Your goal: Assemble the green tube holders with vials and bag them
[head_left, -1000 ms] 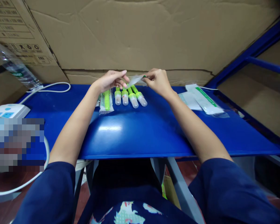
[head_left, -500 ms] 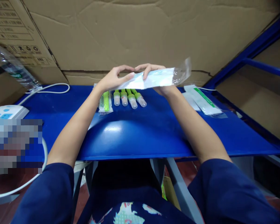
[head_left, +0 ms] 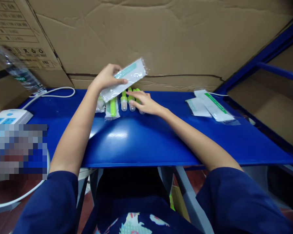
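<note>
My left hand (head_left: 108, 78) is closed on a flat clear plastic packet (head_left: 130, 76) with a white and pale green insert, its thumb across the front. The packet slants up to the right, above the table. My right hand (head_left: 146, 102) reaches over a row of lime-green tubes with clear rounded caps (head_left: 124, 104), its fingers slightly apart. It partly covers the tubes on the right, and whether it touches them is hard to see. Just below the held packet lies a bagged green tube (head_left: 113, 109).
Two white and green packets (head_left: 215, 107) lie on the right of the blue table (head_left: 146, 143). To the left are a white power strip (head_left: 12, 116), its cable and a leaning clear bottle (head_left: 21, 73). A cardboard wall (head_left: 148, 32) stands behind; a blue frame (head_left: 261, 61) rises at the right.
My right hand has let go of the packet and moved down to the green tubes. My left hand now holds the packet alone, shifted left and tilted more steeply.
</note>
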Tool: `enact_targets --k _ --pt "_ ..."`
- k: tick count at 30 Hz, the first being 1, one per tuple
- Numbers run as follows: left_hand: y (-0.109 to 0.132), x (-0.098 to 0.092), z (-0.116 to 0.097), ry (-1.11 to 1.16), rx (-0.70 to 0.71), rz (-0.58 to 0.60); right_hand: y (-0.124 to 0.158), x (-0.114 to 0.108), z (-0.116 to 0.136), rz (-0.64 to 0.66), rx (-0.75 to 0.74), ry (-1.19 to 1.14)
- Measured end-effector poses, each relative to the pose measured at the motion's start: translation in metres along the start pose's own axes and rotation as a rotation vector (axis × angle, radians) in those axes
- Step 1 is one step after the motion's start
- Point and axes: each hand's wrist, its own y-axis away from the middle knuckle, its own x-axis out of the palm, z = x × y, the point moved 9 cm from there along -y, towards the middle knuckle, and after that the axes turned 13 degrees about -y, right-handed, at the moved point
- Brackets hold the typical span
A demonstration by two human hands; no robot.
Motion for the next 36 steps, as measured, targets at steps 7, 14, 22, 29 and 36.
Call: enact_targets --k 7,14,22,29,36 --pt "0.002 -0.004 0.015 -0.120 -0.039 -0.015 0.010 0.029 0.033 0.245 0.060 0.241" --pt "-0.004 -0.001 0.029 -0.164 -0.076 -0.058 0.013 0.012 0.040 0.093 0.189 0.345" --pt "-0.004 0.011 0.042 -0.087 -0.128 0.043 0.017 0.031 0.044 0.150 0.226 0.388" --pt "-0.003 0.014 0.033 -0.056 -0.091 0.089 0.028 0.038 0.036 0.173 0.291 0.318" --pt "0.000 0.011 0.039 0.010 -0.144 0.127 0.022 -0.003 0.031 0.233 0.414 0.146"
